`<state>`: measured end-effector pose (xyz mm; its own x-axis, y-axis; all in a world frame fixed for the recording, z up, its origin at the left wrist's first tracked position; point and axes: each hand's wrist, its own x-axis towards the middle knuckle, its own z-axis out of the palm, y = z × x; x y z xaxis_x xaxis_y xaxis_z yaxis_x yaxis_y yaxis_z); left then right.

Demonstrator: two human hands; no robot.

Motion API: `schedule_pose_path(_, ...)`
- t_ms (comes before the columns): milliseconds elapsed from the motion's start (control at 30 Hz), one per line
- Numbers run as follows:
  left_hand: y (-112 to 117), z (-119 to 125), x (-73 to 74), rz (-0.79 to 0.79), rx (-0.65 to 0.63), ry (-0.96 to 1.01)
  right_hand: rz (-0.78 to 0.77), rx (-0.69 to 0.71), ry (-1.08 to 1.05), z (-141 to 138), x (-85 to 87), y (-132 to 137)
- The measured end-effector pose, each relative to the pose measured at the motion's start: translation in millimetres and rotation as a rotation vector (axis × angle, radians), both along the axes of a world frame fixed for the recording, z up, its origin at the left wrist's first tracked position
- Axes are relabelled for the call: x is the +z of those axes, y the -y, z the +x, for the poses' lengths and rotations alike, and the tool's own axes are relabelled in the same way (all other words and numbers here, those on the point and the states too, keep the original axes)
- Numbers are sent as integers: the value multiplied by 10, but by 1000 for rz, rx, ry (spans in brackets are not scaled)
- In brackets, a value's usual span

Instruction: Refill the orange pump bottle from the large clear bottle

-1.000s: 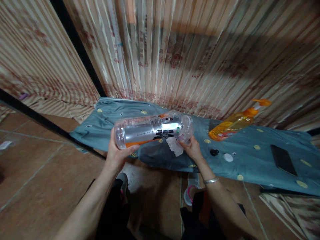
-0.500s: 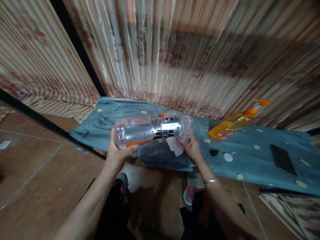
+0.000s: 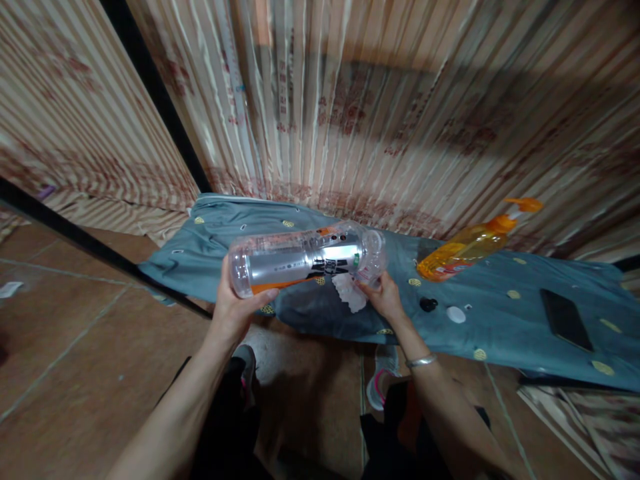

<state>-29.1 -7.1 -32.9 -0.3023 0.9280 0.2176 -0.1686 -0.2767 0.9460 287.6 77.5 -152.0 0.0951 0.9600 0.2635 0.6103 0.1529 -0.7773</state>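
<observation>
A clear plastic bottle (image 3: 280, 261) with a silver, black and orange label lies sideways between my hands, above the teal cloth. My left hand (image 3: 235, 300) wraps round its left end, the thumb along the lower side. At the right end, my right hand (image 3: 384, 297) grips the bottle, fingers partly hidden behind it. A whitish, jagged-edged piece (image 3: 350, 293) hangs beside my right fingertips; what it is and whether they pinch it I cannot tell. To the right stands a pump bottle (image 3: 457, 253) of yellow-orange liquid with an orange pump head.
A teal patterned cloth (image 3: 530, 333) covers the long surface. On it lie a small black object (image 3: 428, 305), a white disc (image 3: 456, 315) and a dark phone (image 3: 566, 320). A striped curtain (image 3: 350, 120) hangs behind; black poles (image 3: 160, 100) stand at the left.
</observation>
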Motion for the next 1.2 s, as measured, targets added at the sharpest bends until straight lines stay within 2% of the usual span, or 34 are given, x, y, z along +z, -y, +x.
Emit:
schedule_pose_path(300,-9,-25,-28,17,-5,-38,-11,-21,-1,-20,25,18)
schedule_pose_path(567,-4,-2,11,-53,1,39,-28,-34,9,-25,29,17)
schedule_pose_path(1200,-2,7,14,-51,-8,60,-14,-30,-4,-26,39,23)
